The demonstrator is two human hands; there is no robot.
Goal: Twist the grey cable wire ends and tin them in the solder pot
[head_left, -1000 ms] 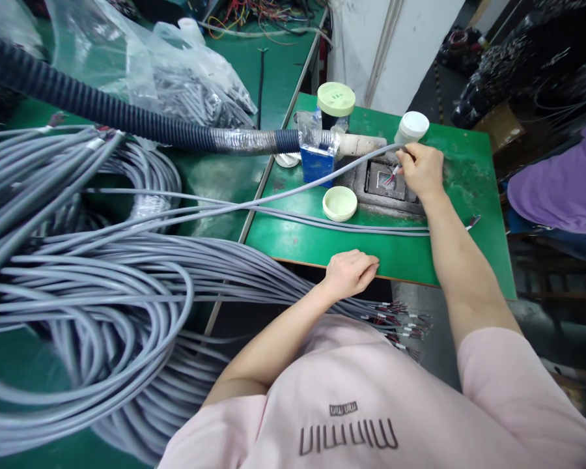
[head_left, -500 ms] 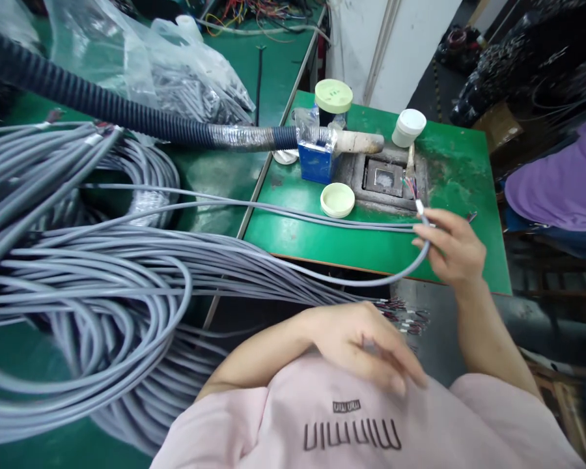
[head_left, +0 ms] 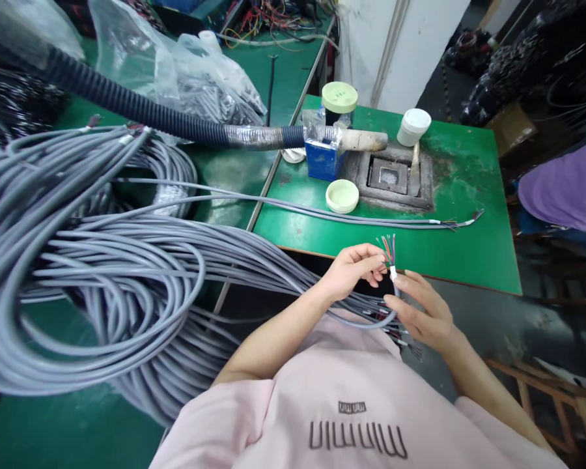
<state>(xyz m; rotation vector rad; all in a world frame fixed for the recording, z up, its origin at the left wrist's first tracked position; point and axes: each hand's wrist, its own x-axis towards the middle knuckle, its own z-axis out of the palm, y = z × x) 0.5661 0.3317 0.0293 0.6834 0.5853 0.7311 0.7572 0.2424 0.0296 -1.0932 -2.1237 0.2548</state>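
My right hand (head_left: pixel 424 312) pinches the end of a grey cable (head_left: pixel 371 324) just below its white sleeve, in front of my chest. The cable's stripped coloured wires (head_left: pixel 388 248) fan upward from the grip. My left hand (head_left: pixel 352 268) has come up beside them, with its fingertips touching the wire ends. A large bundle of the same grey cables (head_left: pixel 102 273) lies at my left and trails down toward my lap.
On the small green table (head_left: pixel 469 215) are a dark square solder pot (head_left: pixel 388 176), a blue box (head_left: pixel 322 159), a pale green lid (head_left: pixel 342 196), two jars and several cables laid across. A black corrugated hose (head_left: pixel 141 111) reaches over. A person in purple sits at right.
My right hand drew the cable end back from the pot on the table to my chest. My left hand rose from my lap and met the wire ends.
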